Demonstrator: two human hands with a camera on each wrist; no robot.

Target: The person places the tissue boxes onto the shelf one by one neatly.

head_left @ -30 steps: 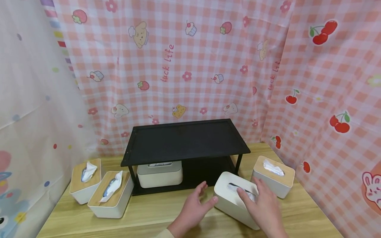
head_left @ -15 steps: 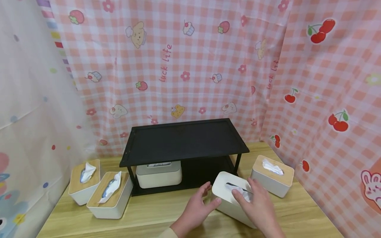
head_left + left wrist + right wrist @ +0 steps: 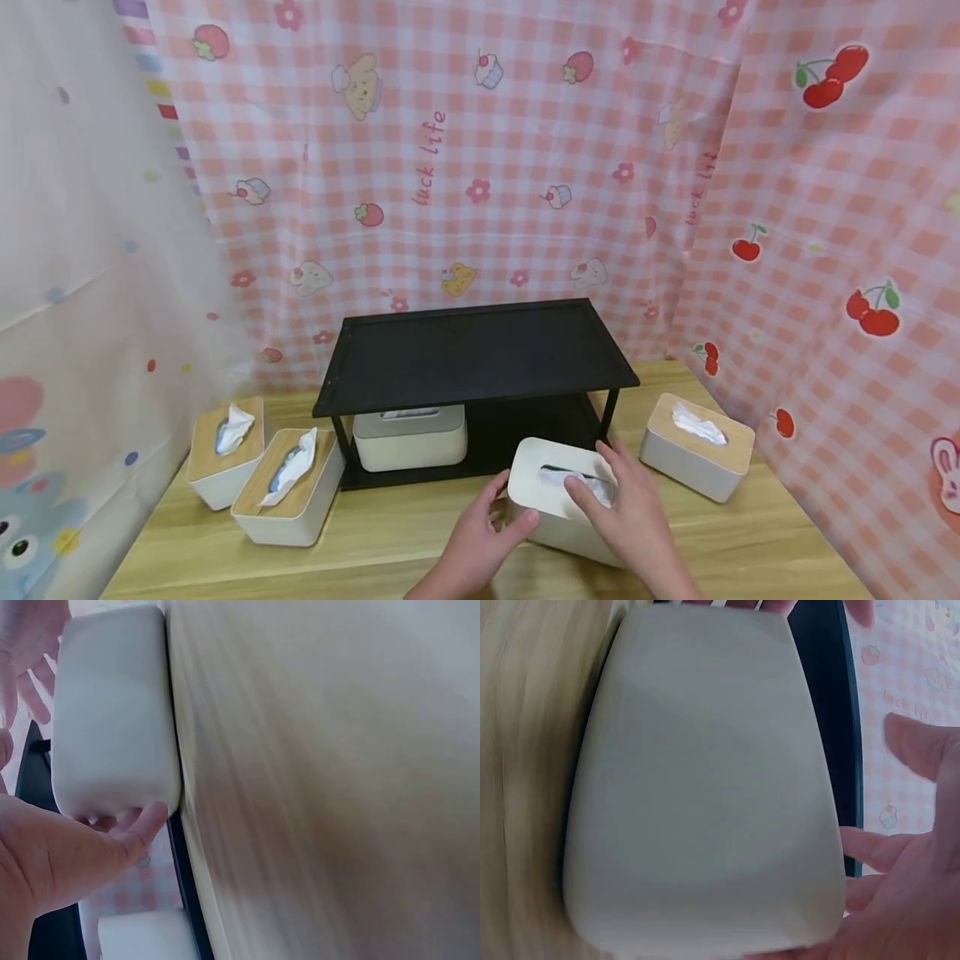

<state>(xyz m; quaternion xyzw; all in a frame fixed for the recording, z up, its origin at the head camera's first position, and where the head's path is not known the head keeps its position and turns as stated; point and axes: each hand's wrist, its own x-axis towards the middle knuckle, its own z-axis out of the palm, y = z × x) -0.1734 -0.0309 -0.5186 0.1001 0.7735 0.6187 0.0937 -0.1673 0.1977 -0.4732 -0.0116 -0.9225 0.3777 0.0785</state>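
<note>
A white tissue box point(image 3: 536, 473) with a slot in its lid sits at an angle on the table in front of the black shelf. My left hand point(image 3: 478, 533) holds its left end, thumb at the near corner and fingers bent behind it; the left wrist view shows these fingertips against the end of the box point(image 3: 112, 712). My right hand point(image 3: 632, 521) grips the other end, the thumb over the lid beside the slot and the fingers on the far side. In the right wrist view the long wall of the box point(image 3: 705, 780) hides part of both hands.
On the lower level of the black two-tier shelf point(image 3: 480, 354), at the left, stands a grey-lidded tissue box point(image 3: 411, 446). Two wood-lidded tissue boxes point(image 3: 288, 487) stand left of the shelf, and another wood-lidded tissue box point(image 3: 697, 450) stands to its right. Printed curtains point(image 3: 465, 167) surround the table.
The white tissue box has shifted left and turned a little, with my right hand following. My left hand has closed in from beside the box onto its left end.
</note>
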